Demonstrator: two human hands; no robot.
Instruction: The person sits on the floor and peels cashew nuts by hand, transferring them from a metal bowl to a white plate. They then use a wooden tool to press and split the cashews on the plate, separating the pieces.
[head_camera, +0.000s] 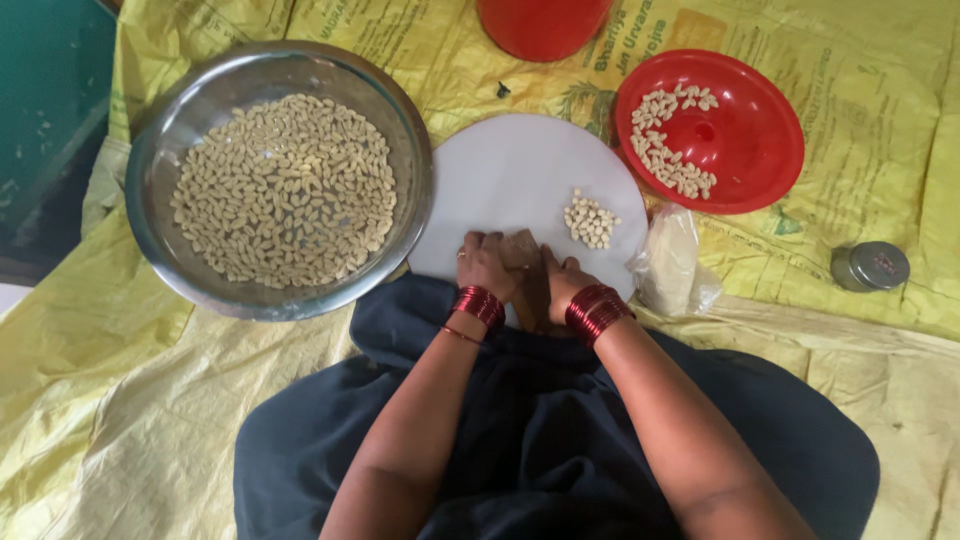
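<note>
Both hands, left hand and right hand, pinch what looks like a nut at the lower edge of the white board, so a slip could scatter the small pile beside them.

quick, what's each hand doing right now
Left hand: closed on a small brownish tool over the round white board.
Right hand: closed on the same tool.

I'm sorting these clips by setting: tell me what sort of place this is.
Probably a home floor set up for food sorting: a yellow woven sheet spread underneath, a steel bowl full of pale kernels, and a red plate holding some.
</note>
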